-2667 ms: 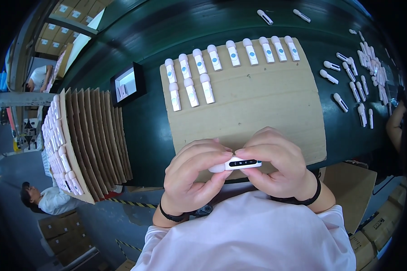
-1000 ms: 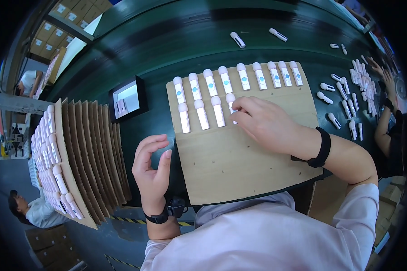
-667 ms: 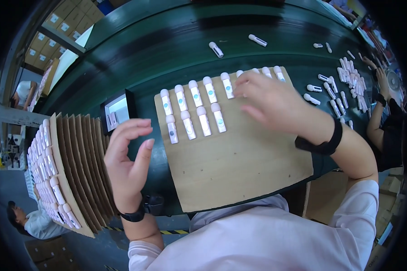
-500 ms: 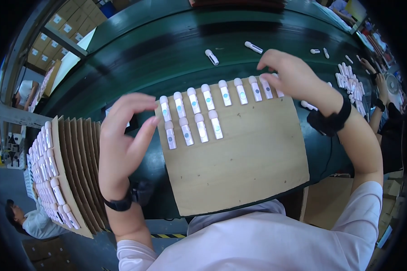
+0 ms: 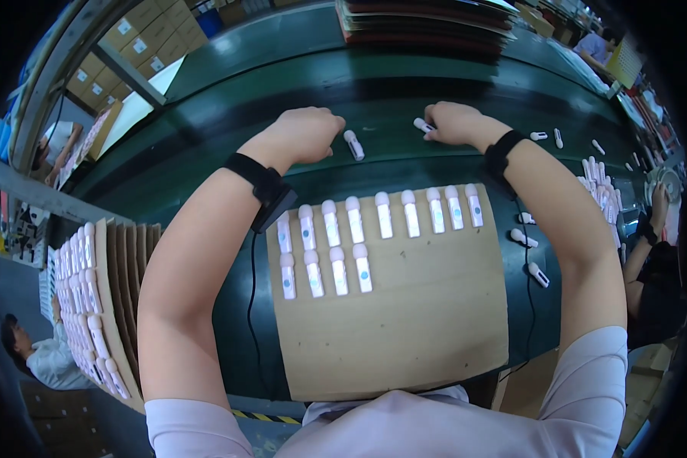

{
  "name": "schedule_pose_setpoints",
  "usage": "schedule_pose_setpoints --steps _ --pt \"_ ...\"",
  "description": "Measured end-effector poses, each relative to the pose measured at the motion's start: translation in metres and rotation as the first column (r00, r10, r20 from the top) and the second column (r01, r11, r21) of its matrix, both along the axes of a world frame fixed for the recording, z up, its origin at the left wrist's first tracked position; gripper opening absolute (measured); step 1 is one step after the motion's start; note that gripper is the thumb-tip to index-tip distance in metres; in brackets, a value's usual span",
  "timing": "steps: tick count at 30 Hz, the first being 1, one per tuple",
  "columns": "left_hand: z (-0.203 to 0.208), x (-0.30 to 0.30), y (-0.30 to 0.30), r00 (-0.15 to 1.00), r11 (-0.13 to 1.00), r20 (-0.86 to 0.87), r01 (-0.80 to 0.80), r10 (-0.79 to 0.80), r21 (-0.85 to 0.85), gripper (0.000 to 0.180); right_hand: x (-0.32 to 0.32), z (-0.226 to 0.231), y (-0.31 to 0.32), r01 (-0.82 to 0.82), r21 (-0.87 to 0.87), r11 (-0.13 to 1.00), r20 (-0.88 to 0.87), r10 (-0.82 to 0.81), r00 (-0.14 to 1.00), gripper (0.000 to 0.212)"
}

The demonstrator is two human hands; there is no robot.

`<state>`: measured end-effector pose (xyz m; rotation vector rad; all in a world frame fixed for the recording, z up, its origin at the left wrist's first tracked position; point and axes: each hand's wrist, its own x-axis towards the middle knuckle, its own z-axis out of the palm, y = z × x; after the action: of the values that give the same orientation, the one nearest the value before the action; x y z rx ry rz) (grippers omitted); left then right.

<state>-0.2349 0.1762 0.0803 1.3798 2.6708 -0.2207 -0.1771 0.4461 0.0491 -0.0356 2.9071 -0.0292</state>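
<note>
Two rows of small white wands with rounded pinkish heads (image 5: 384,215) lie on a brown cardboard sheet (image 5: 404,320) in front of me. The far row runs almost the full width; the shorter second row is at the left. Beyond the sheet, on the dark green surface, my left hand (image 5: 307,133) hovers with bent fingers apart, just left of a loose wand (image 5: 354,145), and holds nothing. Farther right, my right hand (image 5: 456,124) has its thumb and fingers closed on another wand (image 5: 421,124), whose head points left.
Cardboard sheets (image 5: 122,305) stand at the left, the outer one covered with wands. More loose wands (image 5: 538,275) and a pile (image 5: 601,191) lie at the right, near another person's arm (image 5: 656,214). A stack of sheets (image 5: 427,23) is at the far side. Cables hang from both wristbands.
Both hands have moved forward, away from the cardboard sheet, to the loose wands beyond it. My right hand has closed on one of them. The view has shifted too.
</note>
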Motion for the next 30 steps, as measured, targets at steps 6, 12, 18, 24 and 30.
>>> schedule_pose_setpoints --steps 6,12,18,24,30 --pt "-0.042 -0.037 0.027 0.974 0.973 -0.005 0.227 -0.227 0.037 0.034 -0.018 -0.027 0.013 -0.064 -0.009 0.998 -0.030 0.063 0.998 0.027" --pt "-0.043 -0.049 0.000 0.990 0.993 0.124 0.053 -0.066 0.108 0.005 -0.017 -0.018 0.014 0.006 -0.179 0.984 -0.085 -0.022 0.996 0.019" --pt "-0.015 -0.026 -0.024 0.902 0.852 0.430 -0.187 -0.049 0.490 0.011 0.057 0.019 0.023 0.001 -0.523 0.853 -0.254 -0.158 0.954 0.024" --pt "0.028 0.032 -0.034 0.532 0.463 0.842 -0.726 -0.092 0.509 0.013 0.150 0.035 0.002 -0.085 -0.902 0.424 -0.230 -0.304 0.924 0.024" --pt "0.049 0.100 -0.039 0.310 0.308 0.879 -0.851 -0.362 0.426 0.025 0.255 0.040 -0.040 0.027 -1.000 0.011 0.020 -0.392 0.920 0.024"
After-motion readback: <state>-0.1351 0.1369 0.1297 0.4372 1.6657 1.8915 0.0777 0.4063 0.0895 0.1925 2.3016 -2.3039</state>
